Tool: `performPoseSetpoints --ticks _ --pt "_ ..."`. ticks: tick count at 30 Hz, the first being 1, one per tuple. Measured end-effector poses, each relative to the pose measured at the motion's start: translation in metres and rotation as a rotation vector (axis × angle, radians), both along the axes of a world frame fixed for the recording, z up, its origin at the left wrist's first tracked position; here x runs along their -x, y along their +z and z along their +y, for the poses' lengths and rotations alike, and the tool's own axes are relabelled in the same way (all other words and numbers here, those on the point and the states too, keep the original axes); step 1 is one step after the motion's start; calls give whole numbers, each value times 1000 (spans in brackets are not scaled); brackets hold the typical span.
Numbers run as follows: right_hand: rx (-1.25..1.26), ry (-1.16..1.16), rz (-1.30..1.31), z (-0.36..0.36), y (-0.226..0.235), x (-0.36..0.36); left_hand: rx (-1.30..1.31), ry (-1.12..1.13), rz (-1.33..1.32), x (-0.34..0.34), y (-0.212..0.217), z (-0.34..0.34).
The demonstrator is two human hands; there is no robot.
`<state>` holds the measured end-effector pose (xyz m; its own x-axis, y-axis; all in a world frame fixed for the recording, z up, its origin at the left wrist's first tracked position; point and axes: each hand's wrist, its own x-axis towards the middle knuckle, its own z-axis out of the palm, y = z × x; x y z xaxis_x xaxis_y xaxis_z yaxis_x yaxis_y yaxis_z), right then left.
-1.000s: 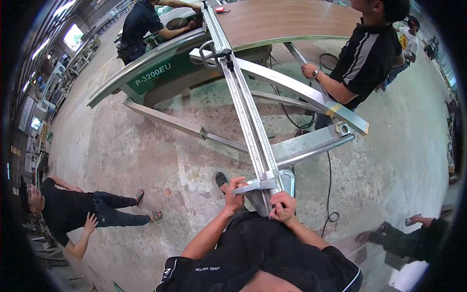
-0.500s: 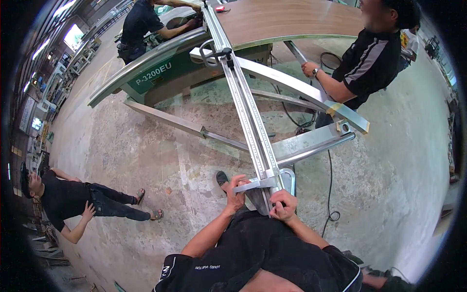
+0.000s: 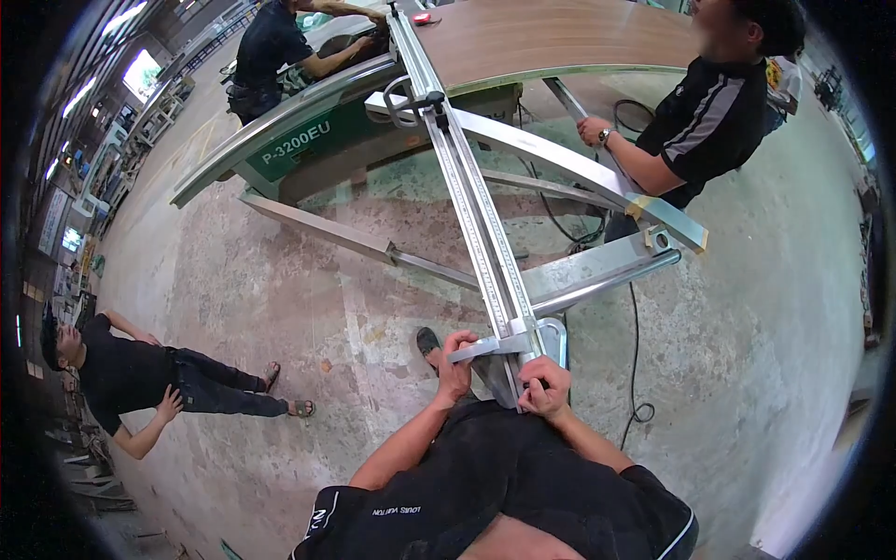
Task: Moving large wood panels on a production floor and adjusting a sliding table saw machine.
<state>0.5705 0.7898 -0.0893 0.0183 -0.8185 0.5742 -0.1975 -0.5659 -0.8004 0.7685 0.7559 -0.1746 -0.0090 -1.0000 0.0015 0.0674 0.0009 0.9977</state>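
A long aluminium fence (image 3: 469,217) with a printed scale runs from the saw towards my body. Close to its near end sits a metal stop (image 3: 499,346) with a flat arm sticking out to the left. My left hand (image 3: 455,373) is closed around that arm, fingers on top and palm beneath. On the right side of the fence's near end, my right hand (image 3: 544,385) grips a small dark knob, mostly hidden by the fingers.
Beyond is a green sliding table saw (image 3: 308,140) bearing a large brown wood-grain panel (image 3: 560,37). One co-worker (image 3: 271,56) leans over the saw; another (image 3: 714,121) holds a metal bar at right. A person (image 3: 140,373) stands at left. A black cable (image 3: 637,355) trails across the floor.
My right hand has shifted very slightly upward at the fence end. The left hand keeps its hold on the stop, and the fence stays where it was.
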Motion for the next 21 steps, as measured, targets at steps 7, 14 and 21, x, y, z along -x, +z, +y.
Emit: performPoseSetpoints --ticks 7,14,21 --pt "-79 11 -44 3 0 1 27 33 -168 0 0 0" --pt "-12 -22 55 3 -1 1 -77 69 168 1 -23 7" --pt "-181 47 -51 6 9 4 -104 48 124 -3 -11 5"
